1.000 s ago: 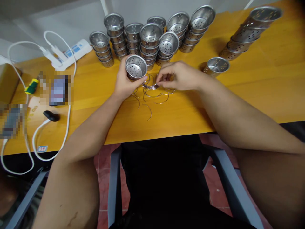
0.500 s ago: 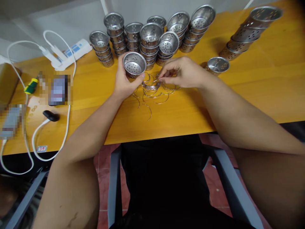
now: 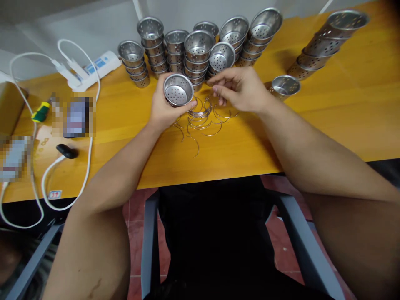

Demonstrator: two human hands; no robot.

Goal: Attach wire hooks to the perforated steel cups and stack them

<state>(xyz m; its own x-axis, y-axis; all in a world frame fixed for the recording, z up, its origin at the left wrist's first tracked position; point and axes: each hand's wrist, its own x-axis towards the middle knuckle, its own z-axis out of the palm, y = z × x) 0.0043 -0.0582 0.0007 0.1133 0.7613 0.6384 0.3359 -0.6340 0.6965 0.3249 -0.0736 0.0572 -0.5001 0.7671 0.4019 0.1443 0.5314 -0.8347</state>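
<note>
My left hand [image 3: 164, 109] is wrapped round a small perforated steel cup [image 3: 178, 89], held with its mouth tilted toward me above the yellow wooden table [image 3: 343, 112]. My right hand [image 3: 241, 88] hovers just right of the cup with its fingertips pinched together; a thin wire may be between them but I cannot make it out. Below both hands lies a loose pile of curved wire handles [image 3: 201, 118].
Stacks of like steel cups [image 3: 196, 46] stand at the back, one single cup [image 3: 285, 85] at the right, a leaning stack [image 3: 328, 41] at far right. A power strip [image 3: 93, 68], white cables [image 3: 89, 158], a screwdriver [image 3: 40, 112] and a black object [image 3: 67, 151] lie left.
My right hand has risen from the wire pile and moved back and to the right. My left hand has kept hold of the cup, shifting it slightly.
</note>
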